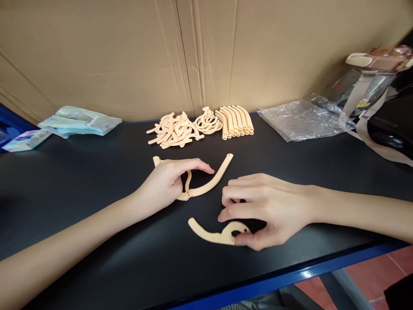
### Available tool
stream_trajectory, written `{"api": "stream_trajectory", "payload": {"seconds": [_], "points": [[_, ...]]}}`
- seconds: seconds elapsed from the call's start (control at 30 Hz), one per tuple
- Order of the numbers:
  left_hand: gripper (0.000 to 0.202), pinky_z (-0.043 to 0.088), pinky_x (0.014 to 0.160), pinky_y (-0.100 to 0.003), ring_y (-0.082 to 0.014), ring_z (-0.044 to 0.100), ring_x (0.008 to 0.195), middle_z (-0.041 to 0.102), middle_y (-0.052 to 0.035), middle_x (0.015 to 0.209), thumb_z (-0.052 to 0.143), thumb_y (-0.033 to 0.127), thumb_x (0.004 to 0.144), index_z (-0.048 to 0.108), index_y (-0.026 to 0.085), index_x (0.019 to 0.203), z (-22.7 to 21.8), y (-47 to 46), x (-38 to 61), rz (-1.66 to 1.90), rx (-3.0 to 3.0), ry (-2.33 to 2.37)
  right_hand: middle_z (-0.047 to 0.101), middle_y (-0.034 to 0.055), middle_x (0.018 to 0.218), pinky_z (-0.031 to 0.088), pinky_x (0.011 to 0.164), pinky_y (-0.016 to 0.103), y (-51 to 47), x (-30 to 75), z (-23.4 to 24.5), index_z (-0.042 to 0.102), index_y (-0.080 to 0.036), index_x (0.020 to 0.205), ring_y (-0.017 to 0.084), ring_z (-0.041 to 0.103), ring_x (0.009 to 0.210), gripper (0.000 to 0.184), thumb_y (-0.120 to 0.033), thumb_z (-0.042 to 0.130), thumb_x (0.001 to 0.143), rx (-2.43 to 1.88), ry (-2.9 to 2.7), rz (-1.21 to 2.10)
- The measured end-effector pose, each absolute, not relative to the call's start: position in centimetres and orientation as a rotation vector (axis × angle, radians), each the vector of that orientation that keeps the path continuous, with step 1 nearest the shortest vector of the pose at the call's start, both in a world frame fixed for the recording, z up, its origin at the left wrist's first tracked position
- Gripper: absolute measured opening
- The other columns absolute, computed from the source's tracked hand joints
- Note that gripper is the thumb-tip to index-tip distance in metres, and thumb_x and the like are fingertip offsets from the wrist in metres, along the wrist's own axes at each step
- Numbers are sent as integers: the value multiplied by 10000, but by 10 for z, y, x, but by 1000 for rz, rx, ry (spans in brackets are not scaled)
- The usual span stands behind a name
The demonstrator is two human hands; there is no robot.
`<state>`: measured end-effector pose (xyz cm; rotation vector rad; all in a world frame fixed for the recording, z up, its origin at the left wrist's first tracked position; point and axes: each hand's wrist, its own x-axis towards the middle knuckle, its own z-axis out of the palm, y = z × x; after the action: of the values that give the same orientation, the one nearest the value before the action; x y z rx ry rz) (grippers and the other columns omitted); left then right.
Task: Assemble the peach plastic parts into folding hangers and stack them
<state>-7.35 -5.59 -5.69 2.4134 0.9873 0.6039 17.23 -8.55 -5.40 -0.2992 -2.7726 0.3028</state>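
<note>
Expect light, stiff handling from the cream, hook-shaped plastic piece (222,238) near the front edge of the black tabletop (129,258), best pinched at its loop, thumbed there by the loosely spread right hand (271,206), with the hidden grip of the left hand (164,183) impossible to tell.

Curved piece (208,236): smooth plastic (fairly matt); tabletop (80,172): smooth; bag (303,118): crinkled, glossy plastic; panel (97,56): cardboard.

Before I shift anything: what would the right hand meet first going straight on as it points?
The right hand would likely meet the long curved beige strip beside the left hand first, though height is hard to judge.
</note>
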Motion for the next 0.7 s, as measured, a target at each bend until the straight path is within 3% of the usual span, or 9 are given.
{"api": "stream_trajectory", "payload": {"seconds": [0.03,0.1,0.23,0.37,0.43,0.6,0.7], "points": [[660,514,957,-249,-122,662,1072,724,64,1103,282,-34,591,678,223,1051,-56,-57,-73,602,2401,1000,579,33,841,399,675,261,-84,173,-53,685,-171,934,134,493,725,126,-239,596,875,-308,-2766,349],[614,524,904,-229,-114,678,1012,734,62,1049,278,-41,635,675,222,1022,-54,-60,-73,634,2406,998,593,47,910,414,756,269,-78,176,-51,701,-189,950,142,512,817,208,-91,551,846,-320,-2738,388],[353,489,655,-229,-119,648,760,710,14,908,371,79,860,645,211,1039,-53,-67,-71,667,2640,987,604,71,947,421,807,305,-60,183,-52,714,-188,803,163,514,894,292,-12,494,883,-331,-2647,442],[176,462,704,-262,-157,604,857,689,-30,934,495,243,931,626,181,1032,-55,-73,-67,609,2870,828,594,67,879,432,748,289,-49,188,-58,594,-160,580,164,526,863,343,37,489,839,-416,-2532,459],[156,449,698,-254,-142,591,821,681,-15,894,499,240,941,624,184,1017,-56,-73,-66,631,2877,793,594,66,869,434,733,289,-43,191,-60,585,-164,615,167,534,848,329,30,447,842,-501,-2499,347],[188,384,542,-224,-77,530,519,578,64,594,480,274,954,644,194,908,-58,-73,-70,849,2911,855,617,41,787,417,707,311,-33,200,-60,622,-159,830,163,540,722,243,-63,405,881,-669,-2519,-110],[236,338,455,-233,-73,504,405,518,86,459,500,273,944,652,193,782,-55,-79,-69,969,3058,965,584,16,681,377,626,312,-35,201,-53,621,-157,767,157,500,615,224,-291,513,910,-659,-2602,-329]]}}
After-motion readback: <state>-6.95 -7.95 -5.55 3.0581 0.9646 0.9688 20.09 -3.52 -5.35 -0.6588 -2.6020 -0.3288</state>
